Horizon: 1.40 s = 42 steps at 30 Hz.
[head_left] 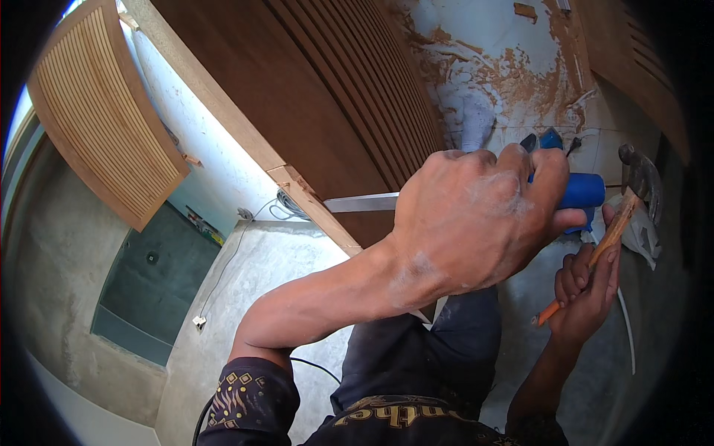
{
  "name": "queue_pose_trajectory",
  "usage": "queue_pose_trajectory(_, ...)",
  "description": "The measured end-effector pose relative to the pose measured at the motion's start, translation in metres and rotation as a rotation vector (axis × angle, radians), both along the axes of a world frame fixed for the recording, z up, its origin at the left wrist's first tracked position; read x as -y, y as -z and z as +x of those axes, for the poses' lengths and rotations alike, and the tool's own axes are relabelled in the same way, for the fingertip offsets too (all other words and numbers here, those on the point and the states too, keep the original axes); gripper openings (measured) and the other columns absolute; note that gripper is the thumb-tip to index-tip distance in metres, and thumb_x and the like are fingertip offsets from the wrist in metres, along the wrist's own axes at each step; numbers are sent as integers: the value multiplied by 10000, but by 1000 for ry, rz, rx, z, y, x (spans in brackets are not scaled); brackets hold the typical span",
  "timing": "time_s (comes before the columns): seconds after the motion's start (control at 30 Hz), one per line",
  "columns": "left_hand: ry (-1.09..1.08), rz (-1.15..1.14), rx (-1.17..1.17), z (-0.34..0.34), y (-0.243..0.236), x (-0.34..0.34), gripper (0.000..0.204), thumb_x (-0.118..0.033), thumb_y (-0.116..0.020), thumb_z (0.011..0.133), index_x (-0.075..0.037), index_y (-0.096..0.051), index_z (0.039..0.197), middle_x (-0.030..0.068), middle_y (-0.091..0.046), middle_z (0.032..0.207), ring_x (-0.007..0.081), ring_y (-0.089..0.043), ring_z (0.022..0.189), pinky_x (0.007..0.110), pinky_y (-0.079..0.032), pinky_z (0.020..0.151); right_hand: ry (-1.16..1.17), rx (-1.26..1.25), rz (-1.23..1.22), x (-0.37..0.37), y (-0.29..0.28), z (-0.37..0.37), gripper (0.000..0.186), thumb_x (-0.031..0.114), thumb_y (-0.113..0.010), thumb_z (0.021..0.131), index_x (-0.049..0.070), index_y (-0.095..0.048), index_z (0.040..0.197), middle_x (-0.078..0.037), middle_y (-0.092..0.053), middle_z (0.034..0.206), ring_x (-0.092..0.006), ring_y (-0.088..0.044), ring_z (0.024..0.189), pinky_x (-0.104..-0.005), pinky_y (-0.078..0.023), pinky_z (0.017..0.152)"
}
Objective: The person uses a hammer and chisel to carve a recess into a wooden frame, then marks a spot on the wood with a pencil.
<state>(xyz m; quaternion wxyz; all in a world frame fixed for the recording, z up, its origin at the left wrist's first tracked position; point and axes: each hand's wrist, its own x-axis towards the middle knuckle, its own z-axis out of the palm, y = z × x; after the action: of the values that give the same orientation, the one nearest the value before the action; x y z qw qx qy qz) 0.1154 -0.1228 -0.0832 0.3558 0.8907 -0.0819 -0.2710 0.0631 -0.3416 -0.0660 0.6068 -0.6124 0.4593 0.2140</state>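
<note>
My left hand (476, 215) reaches across the middle, its fingers wrapped round a chisel with a blue handle (585, 191). The chisel's flat steel blade points left, its tip at the edge of a brown wooden door (297, 89) beside a cut recess (292, 181) in the pale edge. On the right, my right hand (587, 286) grips the wooden handle of a claw hammer (643, 178). The hammer's metal head is up, just right of the chisel handle's end and apart from it. Most of the chisel handle is hidden behind my left hand.
Wood shavings (532, 82) litter the floor beyond the door. Blue and dark tool parts (550, 139) show behind my left hand. A slatted wooden panel (111, 111) stands at the left. A coiled grey cable (290, 206) and a plug (198, 322) lie on the concrete floor.
</note>
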Motion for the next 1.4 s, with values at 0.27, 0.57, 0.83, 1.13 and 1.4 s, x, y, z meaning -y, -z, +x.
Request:
queue_pose_trajectory(0.27,16,11,-40,3,-2,-3,574,-558,-546,1028,13,-592,1071,155,-675,756,299,-701,566,416,-539,427,50,72,-28,-6,-29,0,681,451,-441,1121,-4,-288,1603,51,-334,626,6,-248,444,-177,-198,379)
queue_pose_trajectory(0.57,17,14,-26,5,-5,-4,575,-575,-525,1030,-6,-600,1054,145,-673,749,295,-692,554,419,-539,428,-127,28,32,5,-43,-11,840,566,-510,1066,-109,-327,1531,39,-401,612,-12,-284,433,-206,-241,386)
queue_pose_trajectory(0.83,-8,15,16,4,-5,-3,575,-571,-537,1028,-1,-602,1047,140,-674,737,295,-690,548,421,-540,428,-37,55,101,12,-40,-11,780,503,-524,1082,-37,-270,1583,57,-325,609,-13,-256,449,-211,-207,371)
queue_pose_trajectory(1.13,12,33,7,3,-5,-3,538,-550,-570,1019,-12,-595,1003,142,-674,728,287,-689,535,412,-538,425,-73,-15,70,0,-42,-5,776,514,-527,1076,-30,-291,1577,56,-365,616,-13,-276,448,-210,-227,385)
queue_pose_trajectory(1.4,10,38,-1,7,-5,-3,525,-546,-574,1018,-24,-579,965,133,-669,717,282,-689,535,407,-538,427,-149,-33,169,17,-36,-22,759,506,-522,1075,-88,-366,1522,46,-426,627,-16,-359,452,-206,-261,402)
